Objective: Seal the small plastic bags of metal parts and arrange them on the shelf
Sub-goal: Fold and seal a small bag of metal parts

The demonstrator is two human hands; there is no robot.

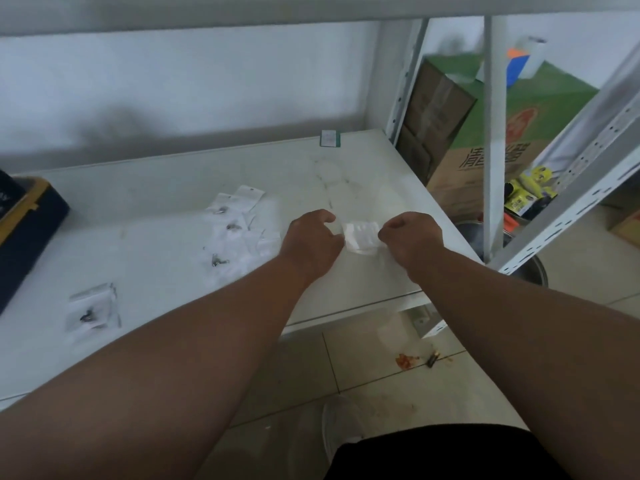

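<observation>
Both hands — left hand (pixel 313 237) and right hand (pixel 410 237) — pinch one small bag (pixel 360 237) just above the shelf (pixel 156 209); each grip should press evenly along the strip so it closes fully.

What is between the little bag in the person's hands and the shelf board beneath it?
Nothing visible. Both the left hand and right hand pinch the small bag over a bare patch of shelf; the other bags lie further left.

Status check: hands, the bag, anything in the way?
Left hand and right hand each pinch an end of one small bag above the shelf. More bags lie left of the hands. Nothing in the way.
</observation>
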